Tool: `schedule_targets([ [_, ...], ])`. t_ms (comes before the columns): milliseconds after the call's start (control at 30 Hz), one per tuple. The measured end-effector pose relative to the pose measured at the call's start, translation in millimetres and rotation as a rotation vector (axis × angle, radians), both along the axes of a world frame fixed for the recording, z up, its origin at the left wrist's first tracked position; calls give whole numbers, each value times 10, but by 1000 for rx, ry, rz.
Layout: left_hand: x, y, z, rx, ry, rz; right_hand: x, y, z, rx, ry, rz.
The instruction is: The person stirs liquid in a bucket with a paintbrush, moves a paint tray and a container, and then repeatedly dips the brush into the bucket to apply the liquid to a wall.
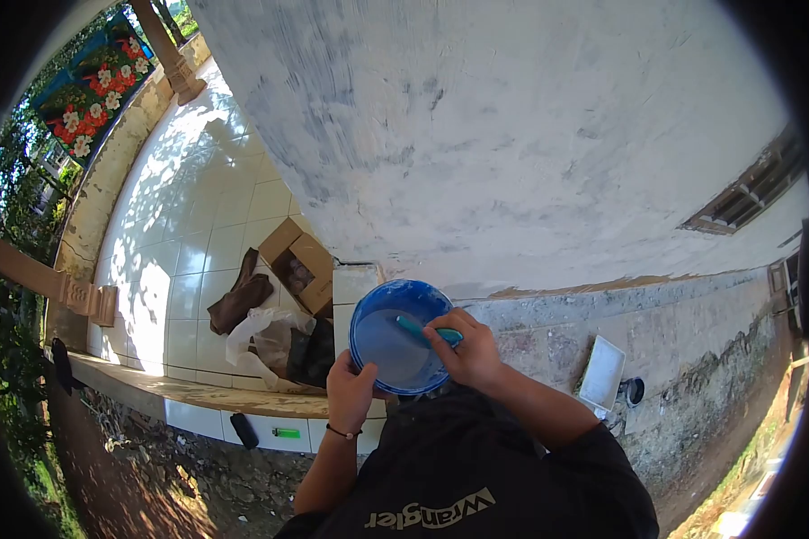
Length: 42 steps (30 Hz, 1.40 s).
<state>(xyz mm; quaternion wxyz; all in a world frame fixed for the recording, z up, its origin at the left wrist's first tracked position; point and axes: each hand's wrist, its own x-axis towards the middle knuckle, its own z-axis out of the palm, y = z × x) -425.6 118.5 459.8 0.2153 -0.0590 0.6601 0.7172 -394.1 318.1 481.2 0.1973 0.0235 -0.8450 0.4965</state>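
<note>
A round blue bucket (pixel 400 289) with whitish liquid (pixel 388 350) inside is at the centre, in front of my body. My left hand (pixel 351 391) grips the bucket at its lower left rim, thumb over the edge. My right hand (pixel 466 349) is closed round a teal-handled tool (pixel 413 327), held over the bucket's right side. The far end of the tool is hard to make out against the liquid.
A rough whitish wall (pixel 512 135) rises ahead. On the tiled floor at left lie an open cardboard box (pixel 316 292), a brown cloth (pixel 243 298) and plastic bags (pixel 274 337). A white tray (pixel 602 373) and dark cup (pixel 635 392) are at right; a green lighter (pixel 286 433) is at lower left.
</note>
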Motion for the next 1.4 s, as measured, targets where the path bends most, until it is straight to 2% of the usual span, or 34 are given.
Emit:
schedule_targets([
  [33, 1, 7, -2, -7, 0, 4, 0, 3, -10, 89, 55, 28],
  [133, 8, 29, -19, 25, -11, 24, -27, 27, 21, -25, 4, 8],
  [367, 0, 29, -53, 18, -11, 67, -108, 53, -21, 85, 70, 62],
  [433, -1, 33, -37, 18, -5, 73, -146, 84, -59, -205, -118, 0],
  [467, -9, 41, -37, 19, -4, 77, -154, 89, -55, -204, -117, 3],
  [533, -20, 44, -37, 24, -5, 104, -154, 83, -41, 58, 111, 72],
  [667, -39, 54, -23, -12, 1, 91, -172, 122, -3, 26, 86, 37],
  [733, -58, 62, -1, -19, 6, 84, -176, 146, 9, -165, -62, -27],
  [767, -66, 71, 5, -19, 4, 81, -172, 150, -2, -166, -64, -31],
  [833, -76, 88, 10, -15, 4, 85, -161, 155, -30, 29, 100, 30],
  [933, -102, 103, 11, -25, 7, 73, -179, 193, -19, -108, -37, -67],
  [1067, -149, 86, -9, -17, -6, 69, -199, 238, -46, -117, 29, -102],
  [1167, -192, 56, -50, -19, -16, 88, -200, 285, -98, -229, -95, -125],
  [1233, -220, -2, -103, -19, -19, 99, -207, 296, -104, -751, -425, -228],
  [1267, -230, -26, -115, -21, -27, 100, -189, 325, -140, -751, -433, -230],
  [1333, -264, -85, -127, 32, -39, 179, -154, 401, -238, -1134, -527, -233],
  [1367, -278, -123, -137, 30, -43, 183, -122, 406, -281, -1135, -533, -232],
  [1400, -295, -159, -148, 28, -40, 196, -62, 393, -328, -1277, -607, -222],
])
